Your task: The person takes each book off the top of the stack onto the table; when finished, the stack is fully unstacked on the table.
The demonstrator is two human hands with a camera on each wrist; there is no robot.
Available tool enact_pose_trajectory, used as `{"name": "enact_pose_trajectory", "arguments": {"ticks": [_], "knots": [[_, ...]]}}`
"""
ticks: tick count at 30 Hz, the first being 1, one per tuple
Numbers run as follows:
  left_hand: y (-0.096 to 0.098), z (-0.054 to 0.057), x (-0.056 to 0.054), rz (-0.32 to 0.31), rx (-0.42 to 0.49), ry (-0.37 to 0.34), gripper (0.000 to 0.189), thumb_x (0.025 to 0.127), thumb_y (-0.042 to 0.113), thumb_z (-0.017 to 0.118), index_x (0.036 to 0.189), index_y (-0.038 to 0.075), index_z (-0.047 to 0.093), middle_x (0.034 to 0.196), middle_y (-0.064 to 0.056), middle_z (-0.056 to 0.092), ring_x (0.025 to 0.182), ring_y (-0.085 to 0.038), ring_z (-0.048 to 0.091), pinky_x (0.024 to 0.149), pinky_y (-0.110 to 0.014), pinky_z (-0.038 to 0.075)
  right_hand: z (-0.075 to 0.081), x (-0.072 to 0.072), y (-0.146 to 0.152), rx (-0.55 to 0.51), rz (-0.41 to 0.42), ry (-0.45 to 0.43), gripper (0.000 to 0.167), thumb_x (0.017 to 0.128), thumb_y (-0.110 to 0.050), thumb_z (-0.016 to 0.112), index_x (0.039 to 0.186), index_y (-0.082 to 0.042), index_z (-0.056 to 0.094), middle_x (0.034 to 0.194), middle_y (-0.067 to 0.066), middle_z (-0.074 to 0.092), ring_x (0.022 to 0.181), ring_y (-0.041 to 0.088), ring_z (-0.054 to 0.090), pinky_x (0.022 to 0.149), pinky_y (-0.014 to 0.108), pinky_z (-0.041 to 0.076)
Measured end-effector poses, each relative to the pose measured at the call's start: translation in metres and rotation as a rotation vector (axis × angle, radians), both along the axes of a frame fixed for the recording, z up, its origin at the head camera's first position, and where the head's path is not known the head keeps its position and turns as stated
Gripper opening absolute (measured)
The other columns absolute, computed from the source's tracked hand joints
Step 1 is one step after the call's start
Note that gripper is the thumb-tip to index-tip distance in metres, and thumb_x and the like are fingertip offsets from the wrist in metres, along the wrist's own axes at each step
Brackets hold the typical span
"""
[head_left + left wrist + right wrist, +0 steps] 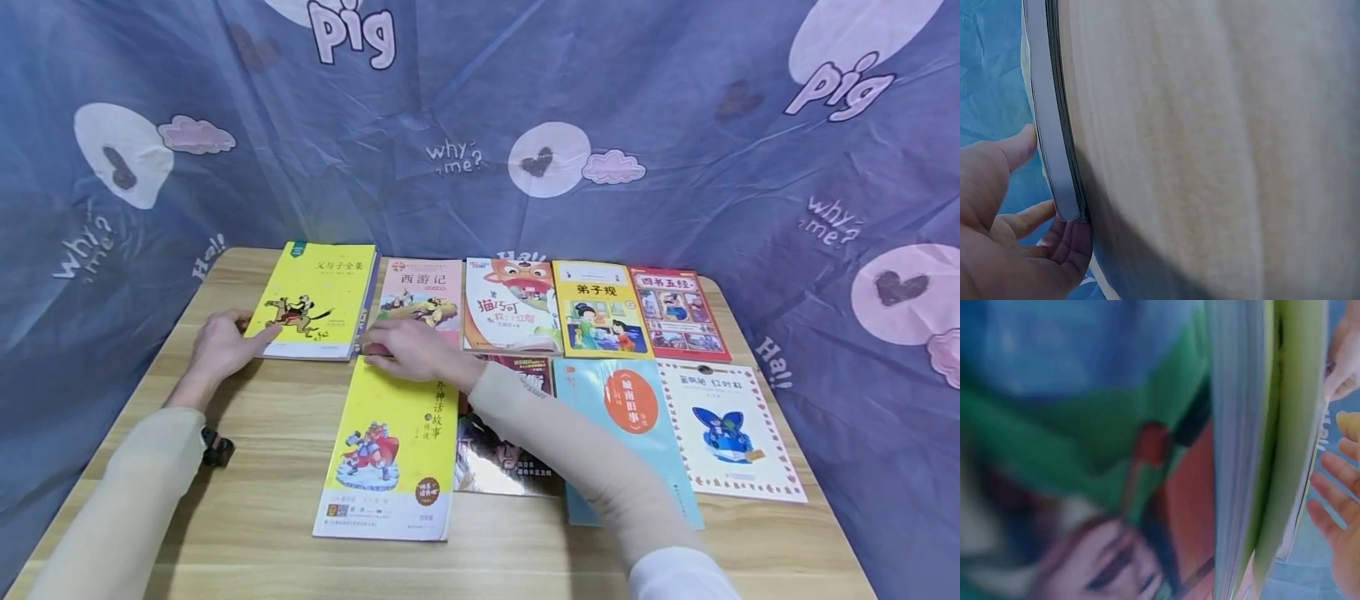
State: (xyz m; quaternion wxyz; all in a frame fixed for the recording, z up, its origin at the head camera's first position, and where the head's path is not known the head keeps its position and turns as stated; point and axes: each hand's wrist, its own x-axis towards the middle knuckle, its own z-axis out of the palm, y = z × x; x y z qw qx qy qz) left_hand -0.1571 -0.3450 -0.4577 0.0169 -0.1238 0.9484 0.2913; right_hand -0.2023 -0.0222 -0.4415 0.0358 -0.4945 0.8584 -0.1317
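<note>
A yellow book (315,292) with a horse-rider drawing lies at the far left, on top of another book whose edge shows at its right. My left hand (225,346) grips its lower left corner, thumb on the cover. In the left wrist view the other fingers (1075,247) curl at the corner of the page block (1054,125). My right hand (412,343) reaches across with fingers spread, fingertips close to the stack's lower right edge. It covers part of a pink book (420,287) and the top of a long yellow book (390,450).
On the wooden table (247,492), more books continue the back row, including a fox-cover book (513,308) and a red book (678,312). In front lie a dark book (502,450), a light blue book (633,450) and a white book (731,429). Blue cloth (465,208) hangs behind.
</note>
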Motion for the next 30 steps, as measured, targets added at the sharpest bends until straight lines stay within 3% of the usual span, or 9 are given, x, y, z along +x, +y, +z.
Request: {"name": "enact_pose_trajectory", "arguments": {"ticks": [9, 16, 23, 30], "knots": [[0.000, 0.002, -0.001, 0.013, 0.022, -0.035, 0.079, 0.101, 0.050, 0.065, 0.141, -0.017, 0.051, 0.127, -0.036, 0.057, 0.110, -0.048, 0.054, 0.094, -0.061, 0.046, -0.009, -0.008, -0.014, 0.107, 0.044, 0.024, 0.045, 0.108, -0.041, 0.060, 0.149, -0.022, 0.061, 0.154, 0.003, 0.061, 0.127, 0.017, 0.067, 0.106, 0.029, 0.055], [-0.005, 0.004, 0.003, 0.017, 0.024, -0.037, 0.078, 0.101, 0.047, 0.066, 0.142, -0.018, 0.049, 0.126, -0.035, 0.056, 0.110, -0.047, 0.054, 0.093, -0.060, 0.046, -0.011, -0.010, -0.017, 0.137, 0.067, -0.005, 0.046, 0.109, -0.040, 0.058, 0.152, -0.024, 0.057, 0.159, 0.001, 0.056, 0.148, 0.020, 0.054, 0.125, 0.036, 0.041], [-0.016, 0.008, 0.011, 0.037, 0.039, -0.112, 0.085, 0.101, 0.051, 0.065, 0.144, -0.019, 0.045, 0.129, -0.035, 0.051, 0.110, -0.046, 0.050, 0.093, -0.058, 0.047, -0.013, -0.011, -0.020, 0.154, 0.084, -0.020, 0.047, 0.110, -0.040, 0.056, 0.154, -0.025, 0.054, 0.161, 0.001, 0.055, 0.148, 0.020, 0.054, 0.122, 0.036, 0.044], [-0.030, 0.006, 0.024, 0.027, 0.102, -0.160, 0.092, 0.100, 0.054, 0.066, 0.146, -0.021, 0.041, 0.136, -0.039, 0.047, 0.116, -0.048, 0.051, 0.091, -0.055, 0.050, -0.011, -0.014, -0.018, 0.162, 0.115, 0.001, 0.041, 0.110, -0.037, 0.056, 0.148, -0.022, 0.062, 0.155, -0.002, 0.060, 0.145, 0.017, 0.056, 0.120, 0.031, 0.046]]}}
